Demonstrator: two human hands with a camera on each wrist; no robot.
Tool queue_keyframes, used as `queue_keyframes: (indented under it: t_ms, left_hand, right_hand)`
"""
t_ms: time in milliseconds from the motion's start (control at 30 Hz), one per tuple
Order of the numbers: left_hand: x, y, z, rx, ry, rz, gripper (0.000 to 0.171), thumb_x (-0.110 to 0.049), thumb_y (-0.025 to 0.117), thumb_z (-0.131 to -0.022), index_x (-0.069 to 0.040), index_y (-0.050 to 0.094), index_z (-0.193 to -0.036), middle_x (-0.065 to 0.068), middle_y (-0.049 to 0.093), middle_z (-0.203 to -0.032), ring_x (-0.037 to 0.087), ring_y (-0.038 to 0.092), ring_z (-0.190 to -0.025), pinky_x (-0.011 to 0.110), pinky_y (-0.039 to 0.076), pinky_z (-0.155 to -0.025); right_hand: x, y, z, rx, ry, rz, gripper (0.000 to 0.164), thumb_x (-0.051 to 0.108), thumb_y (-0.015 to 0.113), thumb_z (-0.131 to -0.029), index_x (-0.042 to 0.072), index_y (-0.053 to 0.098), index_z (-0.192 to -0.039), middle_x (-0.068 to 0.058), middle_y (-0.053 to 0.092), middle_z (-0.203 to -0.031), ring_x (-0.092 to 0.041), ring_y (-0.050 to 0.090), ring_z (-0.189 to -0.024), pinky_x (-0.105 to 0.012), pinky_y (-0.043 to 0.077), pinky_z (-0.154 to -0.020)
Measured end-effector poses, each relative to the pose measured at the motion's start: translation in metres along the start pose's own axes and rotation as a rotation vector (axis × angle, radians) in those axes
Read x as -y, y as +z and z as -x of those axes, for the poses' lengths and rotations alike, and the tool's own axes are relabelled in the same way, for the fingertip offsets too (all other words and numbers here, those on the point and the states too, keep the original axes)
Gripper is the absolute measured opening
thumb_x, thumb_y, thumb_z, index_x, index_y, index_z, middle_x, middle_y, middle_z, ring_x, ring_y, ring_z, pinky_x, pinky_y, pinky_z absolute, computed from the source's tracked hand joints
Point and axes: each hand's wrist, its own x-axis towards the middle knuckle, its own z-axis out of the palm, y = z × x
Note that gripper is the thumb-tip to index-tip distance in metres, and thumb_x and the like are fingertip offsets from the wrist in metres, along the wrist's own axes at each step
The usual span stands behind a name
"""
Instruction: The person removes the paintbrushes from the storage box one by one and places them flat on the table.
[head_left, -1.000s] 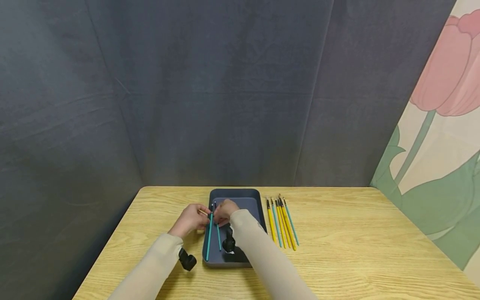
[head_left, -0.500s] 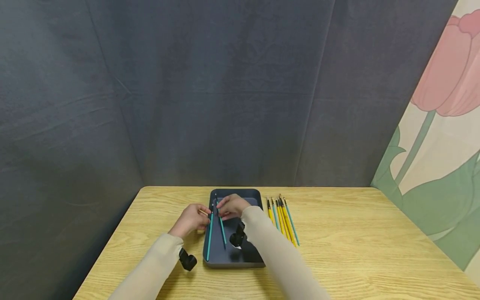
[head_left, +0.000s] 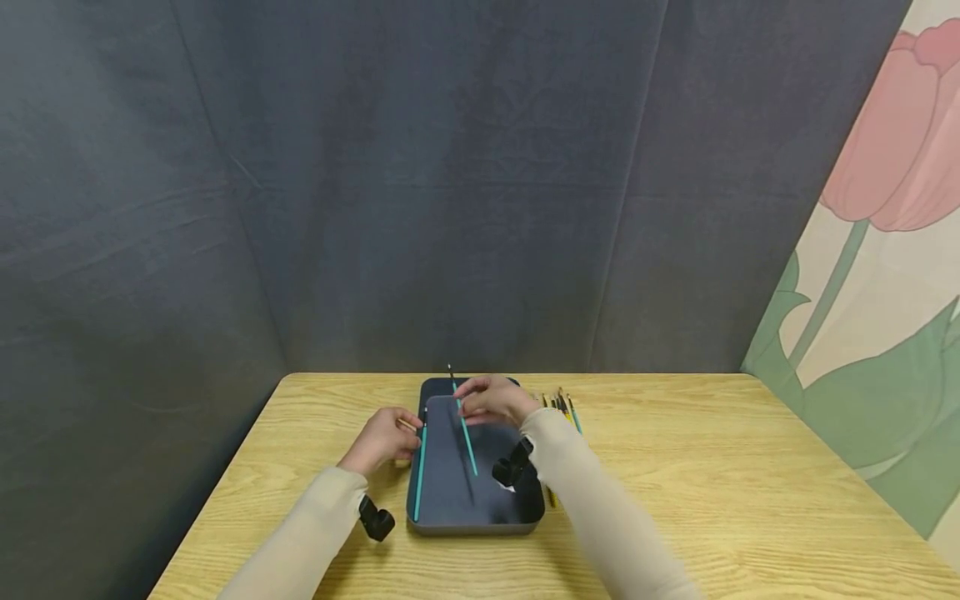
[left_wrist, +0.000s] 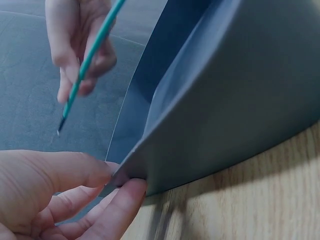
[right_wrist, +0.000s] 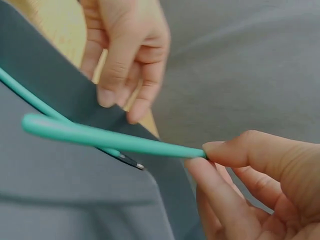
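Note:
My left hand (head_left: 384, 437) pinches the left wall of a dark grey tray (head_left: 480, 529) between thumb and fingers; the left wrist view shows the fingertips on either side of its rim (left_wrist: 185, 90). Above the tray, my right hand (head_left: 497, 400) pinches a thin teal paintbrush (head_left: 468, 446) with thumb and fingers. This brush tilts, its dark tip toward the far edge and its handle end toward me, as the right wrist view (right_wrist: 110, 140) also shows. A second teal paintbrush (head_left: 421, 479) lies inside the tray along the left wall.
Several yellow and teal paintbrushes (head_left: 564, 404) lie on the wooden table (head_left: 720, 483) right of the tray, partly hidden by my right sleeve (head_left: 592, 492). A dark curtain (head_left: 450, 208) hangs behind the table's far edge.
My right hand has lifted one teal paintbrush off the tray floor and carried it up and to the right. My left hand has kept its hold on the tray's wall.

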Motion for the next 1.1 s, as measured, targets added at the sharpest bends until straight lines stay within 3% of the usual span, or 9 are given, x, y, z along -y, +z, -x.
queue_keyframes:
  t_ms: [567, 867, 1100]
  left_hand:
    - [0.0, 0.0, 0.001, -0.007, -0.002, -0.005, 0.028, 0.01, 0.066, -0.08, 0.006, 0.062, -0.107, 0.013, 0.062, -0.085, 0.017, 0.06, -0.067, 0.034, 0.058, -0.063]
    - [0.0, 0.0, 0.001, -0.008, -0.01, -0.01, 0.027, 0.01, 0.066, -0.08, 0.004, 0.063, -0.106, 0.013, 0.063, -0.086, 0.017, 0.06, -0.067, 0.033, 0.057, -0.062]
    - [0.0, -0.001, 0.001, -0.006, -0.003, -0.008, 0.028, 0.01, 0.065, -0.08, 0.006, 0.062, -0.108, 0.013, 0.063, -0.086, 0.017, 0.061, -0.067, 0.034, 0.057, -0.062]
  right_hand:
    - [0.001, -0.07, 0.047, -0.005, -0.082, -0.027, 0.028, -0.006, 0.059, -0.089, -0.004, 0.057, -0.117, -0.006, 0.06, -0.093, -0.017, 0.066, -0.084, -0.036, 0.057, -0.083]
    - [-0.018, -0.099, 0.065, 0.016, -0.1, -0.052, 0.034, -0.005, 0.055, -0.091, -0.008, 0.049, -0.125, -0.005, 0.06, -0.096, -0.014, 0.064, -0.087, -0.03, 0.057, -0.082]
    - [-0.034, -0.126, 0.075, -0.002, -0.087, -0.051, 0.03, -0.004, 0.054, -0.093, -0.006, 0.051, -0.122, -0.004, 0.062, -0.096, -0.013, 0.064, -0.088, -0.028, 0.057, -0.081]
